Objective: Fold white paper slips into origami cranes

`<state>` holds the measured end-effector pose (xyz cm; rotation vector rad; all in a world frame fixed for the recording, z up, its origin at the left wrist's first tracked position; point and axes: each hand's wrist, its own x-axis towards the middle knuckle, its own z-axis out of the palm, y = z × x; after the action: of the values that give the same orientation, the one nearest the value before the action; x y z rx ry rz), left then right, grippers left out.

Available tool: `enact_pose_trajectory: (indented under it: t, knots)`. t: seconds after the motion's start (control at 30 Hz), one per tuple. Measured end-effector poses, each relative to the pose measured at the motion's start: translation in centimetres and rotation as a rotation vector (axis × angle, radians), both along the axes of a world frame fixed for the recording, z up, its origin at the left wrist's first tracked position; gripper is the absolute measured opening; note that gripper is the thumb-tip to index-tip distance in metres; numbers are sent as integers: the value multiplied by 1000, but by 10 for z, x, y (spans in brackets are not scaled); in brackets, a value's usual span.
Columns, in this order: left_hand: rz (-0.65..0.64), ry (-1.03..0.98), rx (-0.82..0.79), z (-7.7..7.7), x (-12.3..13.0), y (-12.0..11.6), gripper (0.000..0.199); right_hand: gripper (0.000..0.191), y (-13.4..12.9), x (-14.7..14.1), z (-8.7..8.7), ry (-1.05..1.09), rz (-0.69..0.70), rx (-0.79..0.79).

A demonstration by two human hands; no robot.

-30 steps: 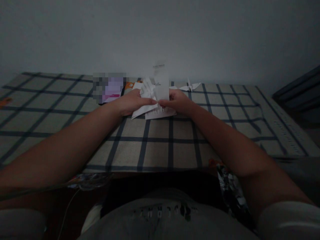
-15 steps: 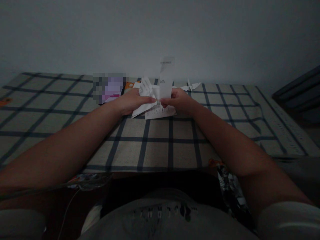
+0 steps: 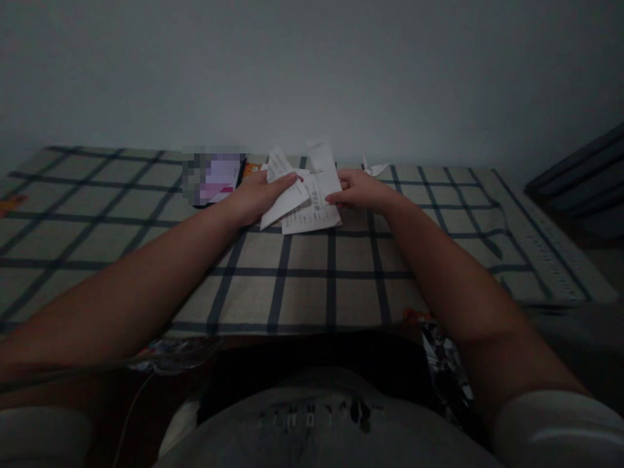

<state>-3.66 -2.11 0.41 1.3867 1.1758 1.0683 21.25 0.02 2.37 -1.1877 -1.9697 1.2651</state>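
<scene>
Item: folded printed paper (image 3: 284,205), white, creased, fanned into leaves; located over the middle of the far part of the cloth. Held in the left hand (image 3: 254,199), thumb pressed on top, the other fingers mostly hidden behind.

Item: upright paper strip (image 3: 324,159), white, faint print, upper end blurred. Pinched at its right edge by the right hand (image 3: 361,190), thumb in front, fingertips bent behind.

Item: flat printed sheet (image 3: 305,222), under and beside the above; whether all three are joined cannot be told.

Handling, as judged: very light, thin, limp across an open span, somewhat stiffer along folds; dry rather than slippery; liable to tear or crumple under a hard pull. Best hold: a light pinch at the outer edges, near a crease.

Item: small folded white paper (image 3: 377,170), pointed, beyond the right hand and apart from it.

Item: flat purple-and-white article (image 3: 223,170), dark-edged, partly pixelated, beyond the left forearm; an orange patch (image 3: 251,169) just beside it.

Surface: checked cloth (image 3: 305,289), beige with dark blue lines, lightly rumpled toward the right, lettering along that side.

Room: plain grey wall (image 3: 312,71) behind; dim light; dark ridged object (image 3: 580,185) at far right, identity uncertain; thin pale cable (image 3: 127,416) below, at left.
</scene>
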Motion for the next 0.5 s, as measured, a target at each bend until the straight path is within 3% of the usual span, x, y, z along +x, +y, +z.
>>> enact_pose_trajectory:
  t: [0.1, 0.2, 0.3, 0.5]
  knots:
    - [30, -35, -6, -2, 0, 3, 37, 14, -1, 3, 5, -211, 14, 105]
    - [5, 26, 7, -3, -1, 2, 39, 30, -1, 2, 6, -409, -11, 280]
    - [-55, 136, 27, -3, -5, 1, 44, 31, 0, -3, 4, -455, -64, 334]
    - [-52, 276, 98, -6, -7, 3, 44, 24, 2, -6, -2, -533, -112, 434]
